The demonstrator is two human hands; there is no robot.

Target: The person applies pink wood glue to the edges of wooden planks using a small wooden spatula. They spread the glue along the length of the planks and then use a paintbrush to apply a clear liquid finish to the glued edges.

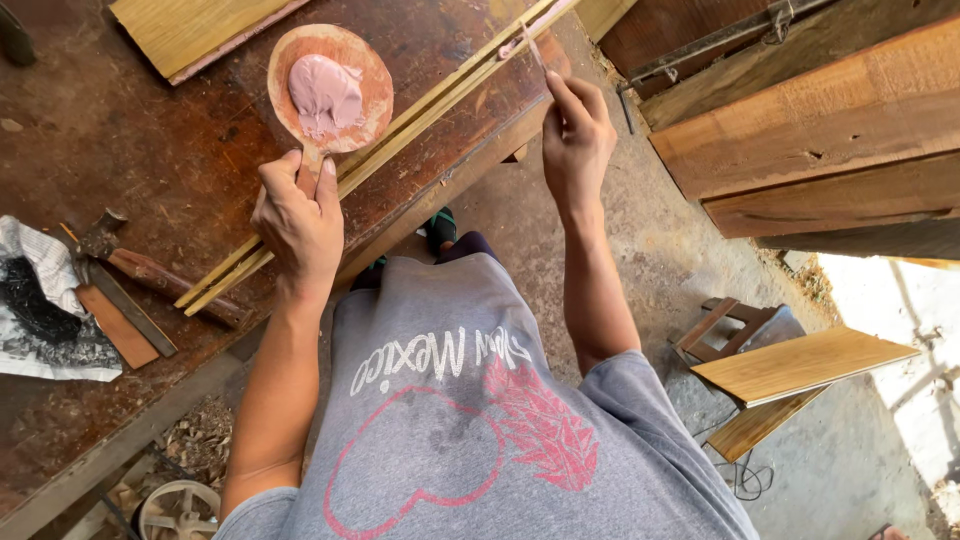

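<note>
The left hand (pixel 297 222) grips a round paddle (pixel 331 88) heaped with pink filler (pixel 325 95); the right hand (pixel 574 140) pinches a thin putty knife (pixel 531 42) over long wooden strips (pixel 420 115). Best keep the blade flat, pressing filler thinly along the strip.

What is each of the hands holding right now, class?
Left hand: closed on the handle of a round wooden paddle carrying pink putty.
Right hand: closed on a thin knife.
</note>
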